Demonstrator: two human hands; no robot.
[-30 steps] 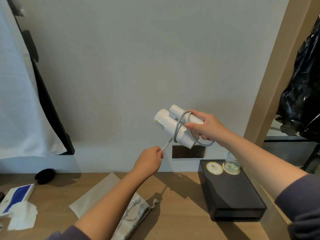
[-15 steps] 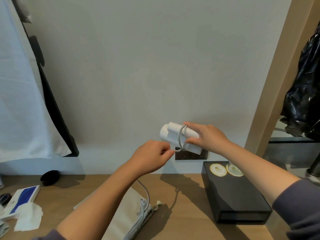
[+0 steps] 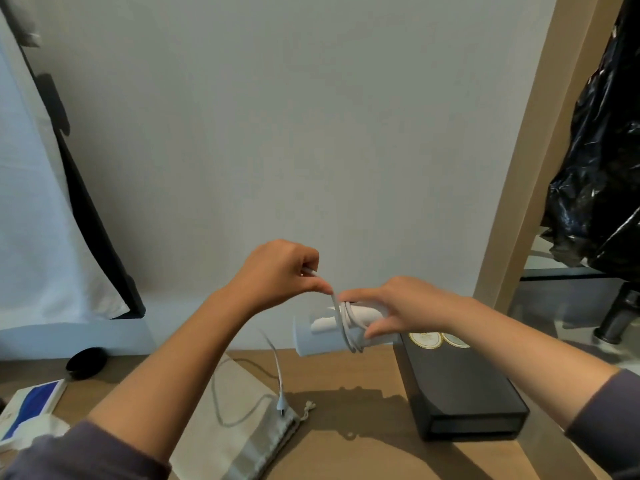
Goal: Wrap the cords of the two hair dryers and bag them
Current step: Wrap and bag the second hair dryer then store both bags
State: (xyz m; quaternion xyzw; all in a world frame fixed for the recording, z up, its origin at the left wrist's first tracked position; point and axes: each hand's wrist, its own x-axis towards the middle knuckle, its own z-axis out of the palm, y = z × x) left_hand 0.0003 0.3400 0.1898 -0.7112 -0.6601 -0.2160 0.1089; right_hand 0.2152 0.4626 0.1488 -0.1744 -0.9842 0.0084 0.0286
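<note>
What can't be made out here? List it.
Head view only.
1. Hair dryer: one end, behind the right hand.
2. Cord: the stretch gripped inside the left hand.
3. Cloth bag: its contents, hidden by the fabric.
4. Blue box: cut off by the left edge.

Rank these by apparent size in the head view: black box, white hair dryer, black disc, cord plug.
1. black box
2. white hair dryer, partly hidden
3. black disc
4. cord plug
</note>
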